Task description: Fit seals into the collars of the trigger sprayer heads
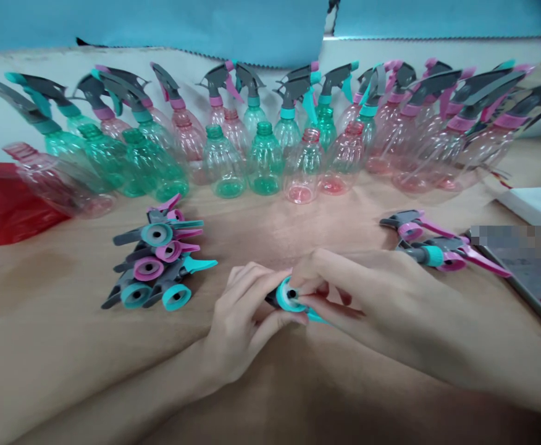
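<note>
My left hand point(245, 318) is closed around a grey and teal trigger spray head point(289, 295), whose round collar opening faces me. At that opening, the thumb and fingers of my right hand point(344, 287) are pinched together. Whatever lies between those fingertips is too small or hidden to make out. Left of my hands is a pile of trigger spray heads point(148, 268) with pink and teal collars, most openings turned toward me. A few more spray heads point(432, 254) lie beyond my right hand, which partly covers them.
Behind stand rows of clear, pink and green bottles point(265, 161), several topped with spray heads. One pink bottle point(60, 182) leans at the left beside a red bag point(11, 204). A dark flat device point(525, 272) and a white box point(536, 207) are at the right.
</note>
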Available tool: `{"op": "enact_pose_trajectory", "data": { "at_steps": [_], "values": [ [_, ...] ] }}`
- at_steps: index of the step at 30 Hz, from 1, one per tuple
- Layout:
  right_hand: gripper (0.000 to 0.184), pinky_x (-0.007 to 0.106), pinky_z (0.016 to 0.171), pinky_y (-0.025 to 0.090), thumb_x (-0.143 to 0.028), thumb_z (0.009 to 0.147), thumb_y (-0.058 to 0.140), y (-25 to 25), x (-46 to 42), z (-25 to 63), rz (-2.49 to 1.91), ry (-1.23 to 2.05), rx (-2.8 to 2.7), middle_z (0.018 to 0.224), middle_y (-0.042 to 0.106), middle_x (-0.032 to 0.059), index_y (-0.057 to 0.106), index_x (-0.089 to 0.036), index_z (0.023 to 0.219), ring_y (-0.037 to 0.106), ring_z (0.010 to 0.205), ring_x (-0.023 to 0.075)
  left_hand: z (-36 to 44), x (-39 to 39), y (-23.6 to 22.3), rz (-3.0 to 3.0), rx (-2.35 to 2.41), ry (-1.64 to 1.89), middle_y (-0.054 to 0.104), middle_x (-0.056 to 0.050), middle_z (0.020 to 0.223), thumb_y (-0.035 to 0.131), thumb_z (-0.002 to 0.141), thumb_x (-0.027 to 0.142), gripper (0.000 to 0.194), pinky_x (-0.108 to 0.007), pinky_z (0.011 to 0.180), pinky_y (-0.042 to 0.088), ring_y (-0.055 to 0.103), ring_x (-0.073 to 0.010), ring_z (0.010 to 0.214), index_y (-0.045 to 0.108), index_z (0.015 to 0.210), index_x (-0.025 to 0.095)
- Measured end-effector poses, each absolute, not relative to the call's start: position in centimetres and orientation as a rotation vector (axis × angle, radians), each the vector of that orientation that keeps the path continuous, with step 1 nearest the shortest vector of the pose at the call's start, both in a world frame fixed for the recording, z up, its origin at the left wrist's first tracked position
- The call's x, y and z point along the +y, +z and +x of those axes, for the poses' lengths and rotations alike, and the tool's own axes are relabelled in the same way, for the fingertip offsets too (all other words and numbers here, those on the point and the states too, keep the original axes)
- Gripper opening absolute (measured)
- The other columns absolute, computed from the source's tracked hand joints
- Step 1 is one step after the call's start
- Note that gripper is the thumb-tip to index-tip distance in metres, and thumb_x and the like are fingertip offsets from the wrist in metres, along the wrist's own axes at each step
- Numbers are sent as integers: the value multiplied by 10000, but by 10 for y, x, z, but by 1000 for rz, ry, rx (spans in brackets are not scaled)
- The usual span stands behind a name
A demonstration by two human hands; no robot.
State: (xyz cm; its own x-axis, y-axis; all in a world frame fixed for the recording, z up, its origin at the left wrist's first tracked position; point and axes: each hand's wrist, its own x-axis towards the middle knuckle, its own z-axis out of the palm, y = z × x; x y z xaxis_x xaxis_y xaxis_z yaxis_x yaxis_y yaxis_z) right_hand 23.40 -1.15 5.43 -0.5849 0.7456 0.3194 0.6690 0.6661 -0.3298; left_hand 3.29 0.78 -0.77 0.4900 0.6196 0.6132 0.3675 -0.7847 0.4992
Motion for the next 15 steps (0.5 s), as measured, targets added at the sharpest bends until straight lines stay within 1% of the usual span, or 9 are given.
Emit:
{"op": "enact_pose_trajectory", "data": {
  "at_steps": [2,5,7,11,13,15],
  "values": [
    [83,185,452,315,-150,829,559,52,-10,228,-1119,344,-2369,610,518,-83,536,-210,881,451,490,65,33,7,-9,2430,845,1201,586,-32,839,581,872,345,250,-302,697,403,526,-167,769,553,1033,156],
    [112,166,496,346,-128,817,586,49,-7,221,-1122,423,-2239,661,567,-83,530,-205,876,484,534,53,33,6,-11,2409,866,1216,600,-35,859,631,839,328,292,-308,710,405,530,-171,783,542,1056,154],
    [89,174,526,365,-145,832,581,47,-7,219,-1102,417,-2229,733,594,-58,526,-198,879,515,595,65,33,5,-11,2397,870,1231,609,-43,886,643,838,285,269,-313,725,408,537,-177,813,535,1044,151],
    [59,203,593,397,-151,861,550,45,-9,216,-1002,341,-2314,822,587,-20,517,-191,889,542,701,95,29,7,-6,2467,879,1251,615,-49,919,622,850,214,213,-329,763,409,558,-188,867,511,1025,161],
    [65,209,598,407,-149,862,549,45,-9,216,-968,325,-2319,829,585,-15,516,-194,897,552,721,104,23,9,-3,2553,923,1220,623,-41,935,611,858,220,229,-339,789,404,567,-189,890,501,1055,180],
    [60,214,596,426,-185,865,561,43,-7,214,-961,323,-2297,816,587,-15,515,-198,901,565,716,111,14,11,-2,2619,1030,1146,632,-35,959,604,864,220,236,-348,821,398,571,-190,922,502,1076,199]
  ]
}}
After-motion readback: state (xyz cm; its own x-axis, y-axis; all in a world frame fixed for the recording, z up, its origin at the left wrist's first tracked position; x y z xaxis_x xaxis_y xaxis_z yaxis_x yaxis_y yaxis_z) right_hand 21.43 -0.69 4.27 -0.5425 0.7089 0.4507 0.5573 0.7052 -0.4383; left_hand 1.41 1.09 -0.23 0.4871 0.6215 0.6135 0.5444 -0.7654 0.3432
